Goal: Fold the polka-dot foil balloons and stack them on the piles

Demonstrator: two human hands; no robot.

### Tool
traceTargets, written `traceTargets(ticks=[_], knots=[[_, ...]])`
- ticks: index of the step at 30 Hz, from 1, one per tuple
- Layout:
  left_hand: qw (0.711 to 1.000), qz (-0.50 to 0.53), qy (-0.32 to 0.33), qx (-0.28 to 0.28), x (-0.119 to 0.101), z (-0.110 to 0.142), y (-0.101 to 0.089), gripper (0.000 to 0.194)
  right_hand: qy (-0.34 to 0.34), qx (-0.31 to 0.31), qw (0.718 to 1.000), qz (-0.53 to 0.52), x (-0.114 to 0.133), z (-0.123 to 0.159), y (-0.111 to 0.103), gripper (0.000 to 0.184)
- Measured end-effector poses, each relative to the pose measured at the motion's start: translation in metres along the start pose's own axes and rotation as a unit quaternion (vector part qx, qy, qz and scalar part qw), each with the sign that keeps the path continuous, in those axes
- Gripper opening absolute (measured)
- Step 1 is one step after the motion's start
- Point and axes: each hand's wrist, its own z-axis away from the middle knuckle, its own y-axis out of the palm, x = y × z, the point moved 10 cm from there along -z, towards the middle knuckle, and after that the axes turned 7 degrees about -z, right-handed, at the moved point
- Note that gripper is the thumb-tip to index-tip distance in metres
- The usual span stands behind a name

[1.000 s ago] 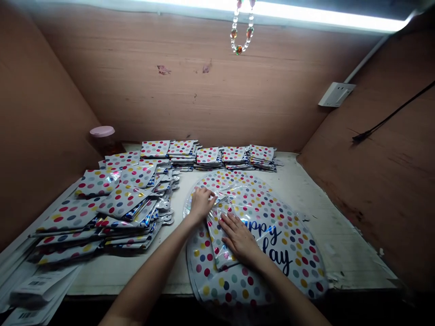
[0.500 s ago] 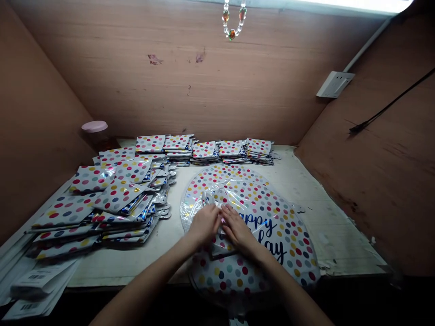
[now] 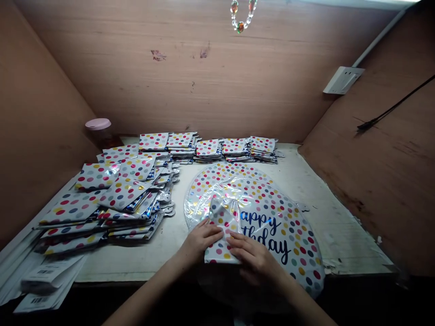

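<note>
A polka-dot foil balloon folded into a narrow packet [image 3: 224,215] lies on flat, round foil balloons [image 3: 299,231] with dark blue lettering. My left hand [image 3: 203,239] holds the packet's left edge, its fingers lying across the top. On the packet's lower right side, my right hand [image 3: 253,253] grips with bent fingers. Both thumbs are mostly hidden. The packet's near edge is straight, close to the table's front edge. Another dotted round balloon [image 3: 234,170] shows behind, partly covered.
Heaps of folded dotted balloons [image 3: 125,194] crowd the left of the table [image 3: 136,265]. Several small stacks [image 3: 234,146] line the back. A pink-lidded jar [image 3: 98,124] stands at the back left, and papers with barcodes [image 3: 44,274] lie front left. A bead string [image 3: 240,26] hangs above.
My hands have moved nearer to me and slightly apart, from the packet's upper part to its lower edges. More of its dotted top shows. The whole view has shifted slightly.
</note>
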Motion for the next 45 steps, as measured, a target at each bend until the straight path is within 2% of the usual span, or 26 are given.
traceTargets(ticks=[3, 4, 6, 9, 12, 14, 16, 18, 20, 22, 24, 26, 27, 29, 31, 33, 35, 36, 38, 41, 43, 45], knots=[[0.998, 0.064, -0.006, -0.017, 0.000, 0.011, -0.001, 0.033, 0.046, 0.038, 0.993, -0.106, -0.005, 0.010, 0.008, 0.034], [0.995, 0.085, -0.039, -0.020, 0.004, 0.011, -0.002, 0.031, 0.073, 0.029, 0.986, -0.145, -0.012, 0.011, 0.008, 0.030], [0.980, 0.121, -0.154, -0.033, 0.022, 0.012, -0.004, 0.028, 0.162, -0.018, 0.963, -0.214, -0.037, 0.008, 0.004, 0.021], [0.932, 0.136, -0.330, -0.053, 0.045, 0.017, -0.004, 0.029, 0.337, -0.099, 0.903, -0.247, -0.087, 0.002, -0.001, 0.024], [0.910, 0.082, -0.400, -0.072, 0.051, 0.014, -0.006, 0.048, 0.466, -0.092, 0.850, -0.229, -0.126, -0.006, 0.006, 0.033], [0.912, -0.006, -0.394, -0.113, 0.046, 0.006, -0.016, 0.055, 0.509, -0.064, 0.832, -0.211, -0.142, -0.012, 0.013, 0.032], [0.928, -0.100, -0.330, -0.141, 0.031, -0.010, -0.022, 0.049, 0.525, -0.049, 0.828, -0.191, -0.152, -0.016, 0.016, 0.028], [0.950, -0.158, -0.242, -0.120, 0.013, -0.028, -0.010, 0.042, 0.536, -0.043, 0.827, -0.162, -0.154, -0.018, 0.015, 0.025], [0.962, -0.176, -0.194, -0.074, 0.006, -0.040, 0.011, 0.042, 0.549, -0.057, 0.826, -0.119, -0.149, -0.018, 0.008, 0.029], [0.959, -0.189, -0.205, -0.048, 0.010, -0.042, 0.026, 0.052, 0.539, -0.098, 0.837, -0.022, -0.138, -0.020, -0.009, 0.041], [0.955, -0.188, -0.224, -0.038, 0.015, -0.040, 0.036, 0.058, 0.458, -0.105, 0.879, 0.086, -0.118, -0.035, -0.017, 0.047], [0.955, -0.165, -0.242, -0.038, 0.020, -0.036, 0.038, 0.062, 0.333, -0.032, 0.933, 0.136, -0.098, -0.052, 0.002, 0.050], [0.952, -0.148, -0.262, -0.049, 0.024, -0.032, 0.034, 0.062, 0.287, 0.021, 0.949, 0.130, -0.092, -0.055, 0.018, 0.052], [0.933, -0.102, -0.333, -0.093, 0.037, -0.018, 0.015, 0.060, 0.259, 0.092, 0.955, 0.109, -0.093, -0.051, 0.042, 0.058], [0.898, -0.040, -0.421, -0.123, 0.054, -0.001, -0.004, 0.056, 0.276, 0.109, 0.950, 0.099, -0.100, -0.044, 0.049, 0.061], [0.868, 0.027, -0.486, -0.097, 0.069, 0.011, -0.011, 0.057, 0.279, 0.107, 0.950, 0.091, -0.104, -0.041, 0.050, 0.062], [0.853, 0.079, -0.513, -0.053, 0.079, 0.013, -0.009, 0.062, 0.270, 0.099, 0.954, 0.083, -0.105, -0.040, 0.049, 0.061], [0.852, 0.098, -0.512, -0.043, 0.082, 0.012, -0.007, 0.063, 0.263, 0.093, 0.957, 0.078, -0.105, -0.040, 0.049, 0.059], [0.861, 0.132, -0.488, -0.059, 0.083, 0.007, -0.003, 0.067, 0.243, 0.080, 0.964, 0.072, -0.106, -0.039, 0.050, 0.058], [0.872, 0.194, -0.426, -0.144, 0.076, 0.000, 0.006, 0.073, 0.208, 0.057, 0.973, 0.080, -0.107, -0.041, 0.055, 0.058], [0.860, 0.234, -0.408, -0.199, 0.068, 0.002, 0.009, 0.072, 0.189, 0.028, 0.977, 0.090, -0.107, -0.044, 0.054, 0.058], [0.836, 0.283, -0.403, -0.242, 0.062, 0.008, 0.002, 0.066, 0.172, -0.014, 0.980, 0.097, -0.104, -0.043, 0.044, 0.058]])
